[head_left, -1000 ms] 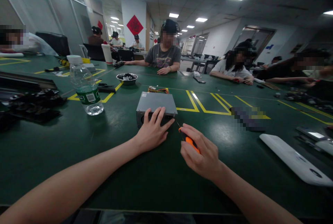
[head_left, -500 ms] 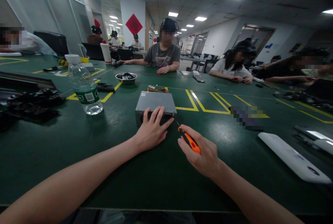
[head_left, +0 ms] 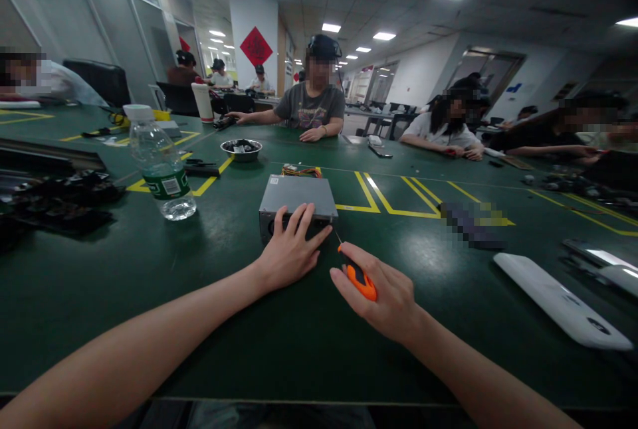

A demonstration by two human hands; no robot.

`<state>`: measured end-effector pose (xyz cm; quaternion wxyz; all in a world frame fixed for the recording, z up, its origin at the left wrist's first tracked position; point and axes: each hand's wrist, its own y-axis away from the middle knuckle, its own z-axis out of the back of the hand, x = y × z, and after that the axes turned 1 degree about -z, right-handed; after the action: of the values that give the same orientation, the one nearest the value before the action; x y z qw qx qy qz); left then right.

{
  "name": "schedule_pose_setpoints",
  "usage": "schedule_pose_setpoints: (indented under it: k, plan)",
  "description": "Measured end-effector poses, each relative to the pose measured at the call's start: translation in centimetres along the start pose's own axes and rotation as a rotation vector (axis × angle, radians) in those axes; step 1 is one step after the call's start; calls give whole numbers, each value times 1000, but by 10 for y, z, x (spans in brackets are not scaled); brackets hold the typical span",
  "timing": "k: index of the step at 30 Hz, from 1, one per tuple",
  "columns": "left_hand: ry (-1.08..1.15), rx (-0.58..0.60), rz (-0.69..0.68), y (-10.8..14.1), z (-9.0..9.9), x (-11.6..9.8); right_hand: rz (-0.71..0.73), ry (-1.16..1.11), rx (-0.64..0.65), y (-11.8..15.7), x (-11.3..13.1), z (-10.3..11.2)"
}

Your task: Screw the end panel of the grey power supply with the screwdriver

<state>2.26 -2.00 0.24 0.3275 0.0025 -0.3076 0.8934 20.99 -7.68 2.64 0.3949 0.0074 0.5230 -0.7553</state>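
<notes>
A grey metal computer power supply (head_left: 299, 194) sits on the green table in front of me, its coloured cables (head_left: 302, 171) bunched behind it. My left hand (head_left: 290, 243) rests on its near side with fingers spread, the fingertips on the top edge and the index finger reaching toward the right front corner. In my right hand (head_left: 386, 293) is a screwdriver (head_left: 359, 277) with an orange and black handle, pinched between thumb and fingers. Its thin shaft points up and left toward that same corner. Whether the tip touches anything I cannot tell.
A water bottle (head_left: 162, 170) stands at left, near dark metal parts (head_left: 54, 200). Behind is a steel bowl (head_left: 241, 150) with small pieces. A white phone-like object (head_left: 561, 299) lies at right. A co-worker (head_left: 314, 107) sits across the table (head_left: 239, 362).
My right hand has shifted slightly to the left and rolled the screwdriver handle, which sits a little lower and more left. My left hand and the power supply stay in place.
</notes>
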Motion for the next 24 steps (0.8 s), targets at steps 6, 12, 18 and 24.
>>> schedule_pose_setpoints:
  k: [6,12,18,24]
  plan:
    - [-7,5,0,-1,1,0,4,31,1,2,-7,4]
    - [-10,3,4,-1,1,-1,-27,17,7,3,-10,4]
    - [-25,4,5,-1,-1,0,-10,-63,-49,0,-7,4]
    - [-21,-6,7,0,-2,0,18,-144,-71,-5,-2,8]
